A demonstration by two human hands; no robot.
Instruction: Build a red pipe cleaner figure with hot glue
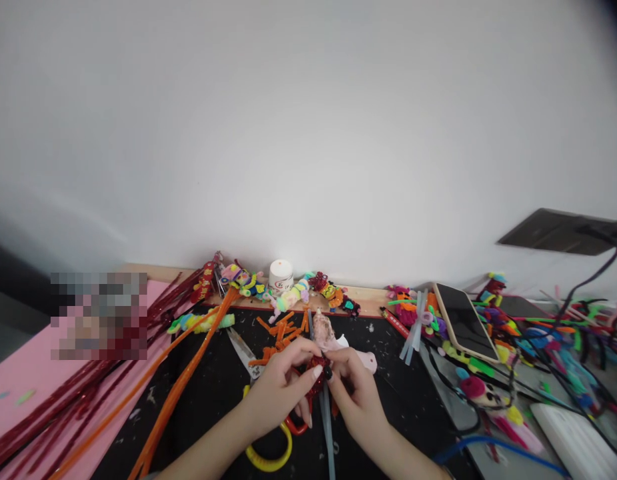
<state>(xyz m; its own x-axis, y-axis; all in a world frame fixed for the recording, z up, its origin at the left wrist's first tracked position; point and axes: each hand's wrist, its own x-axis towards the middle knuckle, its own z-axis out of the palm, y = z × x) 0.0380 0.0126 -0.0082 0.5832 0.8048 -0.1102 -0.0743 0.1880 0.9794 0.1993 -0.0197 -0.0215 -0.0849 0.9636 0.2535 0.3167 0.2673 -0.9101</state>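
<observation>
My left hand (283, 387) is closed around a small red glittery piece (317, 375) that looks like coiled tinsel pipe cleaner. Its thumb presses on the front of it. My right hand (357, 390) pinches at the right side of the same piece, where a small black bead-like part (328, 373) shows by the fingertips. Under the hands runs a translucent stick (328, 433) like a glue stick. Just behind lies a pale pink tool (369, 361), partly hidden. Scissors (271, 460) with yellow handles rest by my left wrist, blades pointing away. Cut orange pipe cleaner bits (276, 333) lie beyond.
Long orange (173, 400) and dark red pipe cleaners (48, 407) stretch across the left. Finished pipe cleaner figures (291, 297) and a paper cup (281, 275) line the wall. At right are a phone (466, 320), bundled glue sticks (415, 327), a white box (578, 440) and cables.
</observation>
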